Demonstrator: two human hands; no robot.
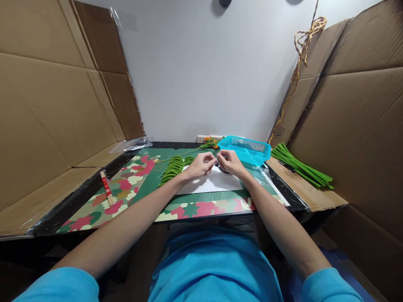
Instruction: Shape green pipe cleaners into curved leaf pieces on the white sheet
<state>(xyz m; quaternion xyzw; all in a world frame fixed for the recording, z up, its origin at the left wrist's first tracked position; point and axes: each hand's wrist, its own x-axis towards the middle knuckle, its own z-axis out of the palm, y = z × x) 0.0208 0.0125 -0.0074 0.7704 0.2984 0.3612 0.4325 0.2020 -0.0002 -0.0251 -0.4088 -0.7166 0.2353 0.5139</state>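
Note:
My left hand (201, 165) and my right hand (229, 162) meet over a white sheet of paper (217, 183), fingertips pinched close together. Whatever lies between the fingertips is too small to make out. Something dark, perhaps a tool, shows partly beneath my right hand. Left of my left hand lies a row of curved green fuzzy stems (172, 170), with a few more behind the fingers. Just past my right hand stands a turquoise plastic basket (244, 144).
Orange flowers on a green stem (211, 142) lie at the back by the basket. A bundle of straight green stems (302, 167) rests on cardboard at right. A red-wrapped pair of chopsticks (106, 187) lies at left. Cardboard walls (362, 105) flank the table.

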